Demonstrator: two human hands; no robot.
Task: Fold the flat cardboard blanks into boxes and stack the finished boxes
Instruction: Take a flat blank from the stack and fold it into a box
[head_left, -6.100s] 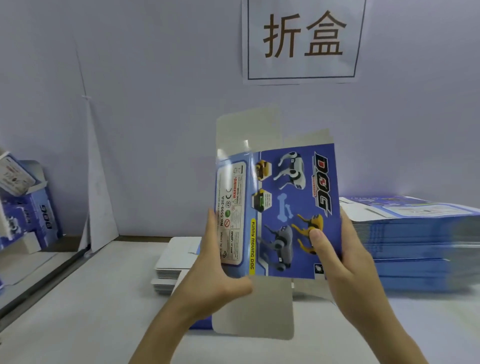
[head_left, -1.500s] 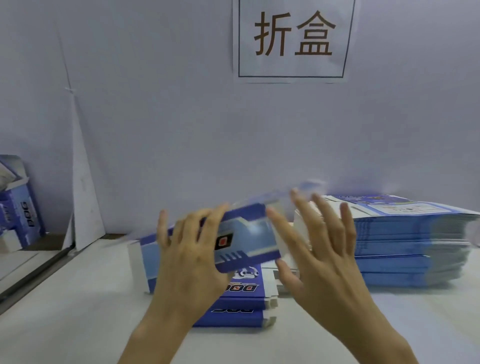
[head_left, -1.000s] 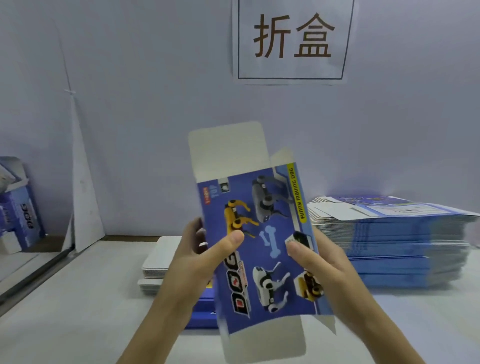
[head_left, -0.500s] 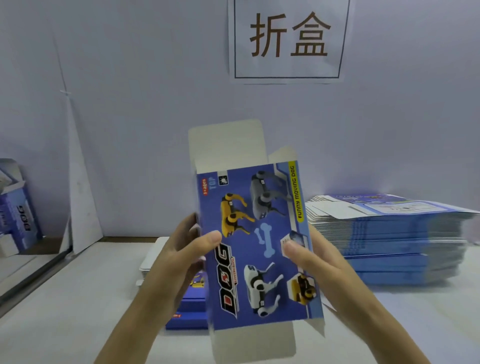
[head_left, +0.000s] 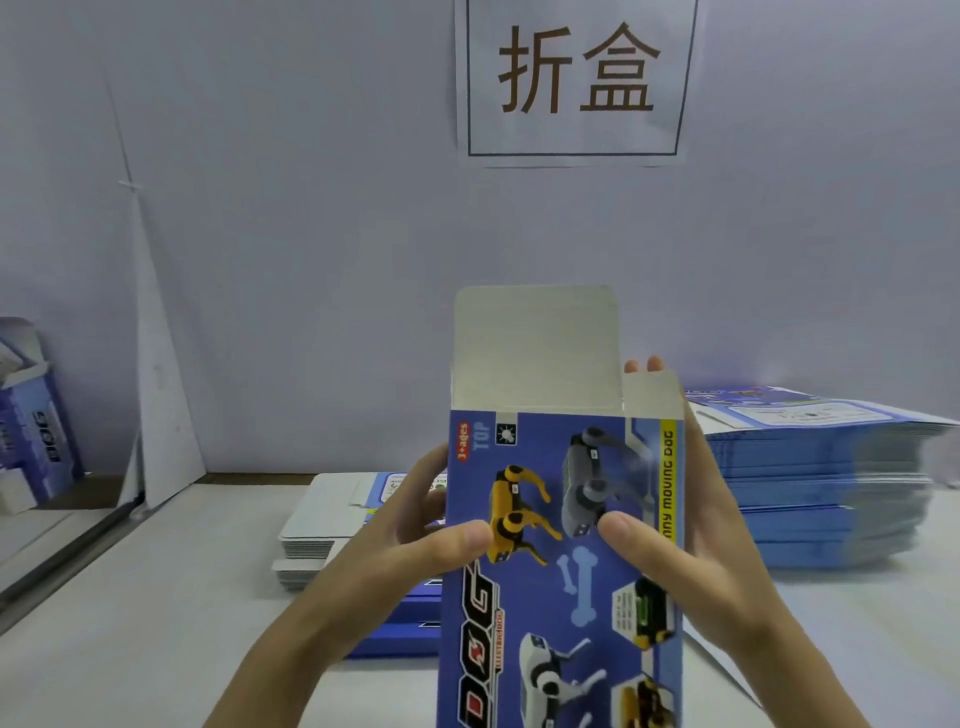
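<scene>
I hold a blue toy-dog box blank (head_left: 566, 571) upright in front of me, its printed face toward me. Its grey top flap (head_left: 535, 348) stands straight up and a small side flap (head_left: 652, 395) stands at the top right. My left hand (head_left: 415, 525) grips the left edge, thumb on the front and fingers behind. My right hand (head_left: 691, 540) grips the right edge the same way, with fingertips showing above the side flap. The box's lower end runs out of view.
A tall stack of flat blue blanks (head_left: 826, 483) lies at the right on the white table (head_left: 156, 623). A lower pile of flat blanks (head_left: 322, 525) lies behind my left hand. Folded boxes (head_left: 36, 441) stand at the far left. A paper sign (head_left: 576, 78) hangs on the wall.
The box has come closer to me and lower in view, and stands straighter. Both hands have slid up toward its top end; the right fingers now reach behind the side flap.
</scene>
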